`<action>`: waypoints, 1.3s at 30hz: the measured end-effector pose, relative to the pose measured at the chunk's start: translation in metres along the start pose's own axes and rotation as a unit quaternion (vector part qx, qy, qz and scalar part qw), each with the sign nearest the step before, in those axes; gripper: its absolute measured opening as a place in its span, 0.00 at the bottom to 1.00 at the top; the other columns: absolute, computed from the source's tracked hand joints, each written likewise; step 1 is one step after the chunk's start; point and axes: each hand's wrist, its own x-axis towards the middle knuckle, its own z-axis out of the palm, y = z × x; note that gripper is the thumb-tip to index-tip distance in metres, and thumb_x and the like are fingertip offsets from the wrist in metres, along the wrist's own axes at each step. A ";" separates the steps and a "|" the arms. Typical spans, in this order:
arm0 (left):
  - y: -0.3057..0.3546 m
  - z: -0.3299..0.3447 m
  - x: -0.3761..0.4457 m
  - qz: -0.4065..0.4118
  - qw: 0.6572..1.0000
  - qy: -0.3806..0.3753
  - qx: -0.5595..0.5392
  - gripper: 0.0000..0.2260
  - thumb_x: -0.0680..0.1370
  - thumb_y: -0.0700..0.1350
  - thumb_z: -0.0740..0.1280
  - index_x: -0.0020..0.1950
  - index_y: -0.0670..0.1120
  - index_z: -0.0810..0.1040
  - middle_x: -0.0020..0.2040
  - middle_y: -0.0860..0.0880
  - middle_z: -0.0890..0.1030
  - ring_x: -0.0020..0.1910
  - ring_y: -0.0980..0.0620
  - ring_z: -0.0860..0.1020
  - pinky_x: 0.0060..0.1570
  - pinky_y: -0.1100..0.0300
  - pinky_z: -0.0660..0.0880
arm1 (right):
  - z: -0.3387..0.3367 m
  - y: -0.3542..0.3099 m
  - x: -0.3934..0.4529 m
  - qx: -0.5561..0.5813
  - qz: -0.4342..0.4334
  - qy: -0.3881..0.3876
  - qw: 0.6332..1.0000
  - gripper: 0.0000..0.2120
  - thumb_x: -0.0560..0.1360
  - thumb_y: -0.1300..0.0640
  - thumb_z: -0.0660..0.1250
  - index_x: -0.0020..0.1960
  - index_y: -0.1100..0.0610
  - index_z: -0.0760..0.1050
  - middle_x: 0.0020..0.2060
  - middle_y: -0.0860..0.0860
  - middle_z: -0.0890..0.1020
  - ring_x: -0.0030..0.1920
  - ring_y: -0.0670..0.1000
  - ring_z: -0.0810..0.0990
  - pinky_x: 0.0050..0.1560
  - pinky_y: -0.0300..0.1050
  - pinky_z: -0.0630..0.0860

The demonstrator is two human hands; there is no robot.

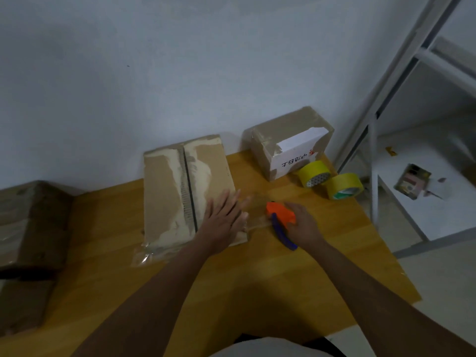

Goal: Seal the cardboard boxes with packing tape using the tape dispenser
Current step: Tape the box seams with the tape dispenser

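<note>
A wooden desk (pixel 270 279) runs along a pale wall and carries everything in play. At its left end sits a big, dim cardboard box (pixel 31 228), partly out of view. In the middle lies the flat box (pixel 185 191) being sealed, its long axis running from the person toward the wall, with the centre seam between the flaps following that same line; torn patches show on its top. Further right, against the wall, stands a smaller taped box (pixel 286 140) with a white printed face, and just beside it two yellow tape rolls (pixel 331 180) lie touching each other.

The left hand (pixel 226 217) lies flat with straight fingers on the near right corner of the flat box, pressing down. The right hand (pixel 302 225) has its grip clamped round the orange and blue tape dispenser (pixel 280 220), which sits just off the box's right edge, above the desk. A clear strip of tape (pixel 255 217) seems to stretch between the dispenser and the box under the left hand, though it is faint and blurred. The dispenser's blue handle points back toward the person, its orange head toward the box.

The step in hand looks like anchoring or cutting a strip at the box's edge. To do it well, the flat hand should pin the tape firmly while the dispenser pulls taut and level, so the strip lies without wrinkles before the blade tears it.
</note>
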 end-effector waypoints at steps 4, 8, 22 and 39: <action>-0.002 -0.001 0.001 -0.003 0.999 -0.005 -0.036 0.23 0.83 0.58 0.38 0.79 0.60 0.43 0.80 0.56 0.39 0.77 0.54 0.32 0.75 0.44 0.33 | 0.004 -0.027 -0.003 0.390 0.111 -0.129 0.905 0.17 0.81 0.50 0.61 0.67 0.54 0.70 0.63 0.53 0.77 0.62 0.52 0.75 0.65 0.49 0.71; -0.002 -0.001 0.002 -0.001 0.998 -0.002 -0.060 0.24 0.82 0.59 0.39 0.79 0.60 0.46 0.81 0.56 0.40 0.77 0.55 0.33 0.75 0.44 0.32 | 0.009 -0.025 -0.007 0.359 0.113 -0.089 0.922 0.17 0.79 0.55 0.66 0.54 0.71 0.76 0.49 0.68 0.78 0.48 0.68 0.76 0.58 0.61 0.75; -0.002 -0.002 0.001 0.000 0.999 0.001 -0.045 0.23 0.84 0.57 0.43 0.80 0.60 0.49 0.81 0.57 0.40 0.78 0.55 0.33 0.75 0.46 0.33 | 0.025 -0.019 -0.025 0.295 -0.030 0.037 0.954 0.10 0.81 0.58 0.61 0.42 0.60 0.70 0.29 0.50 0.73 0.27 0.42 0.69 0.33 0.41 0.67; -0.003 0.001 0.001 0.001 0.999 0.006 -0.033 0.24 0.84 0.58 0.43 0.80 0.59 0.50 0.81 0.57 0.41 0.77 0.56 0.32 0.76 0.45 0.34 | 0.014 -0.021 -0.029 0.257 -0.023 0.075 0.963 0.08 0.79 0.52 0.66 0.45 0.55 0.76 0.43 0.51 0.80 0.42 0.50 0.77 0.43 0.46 0.71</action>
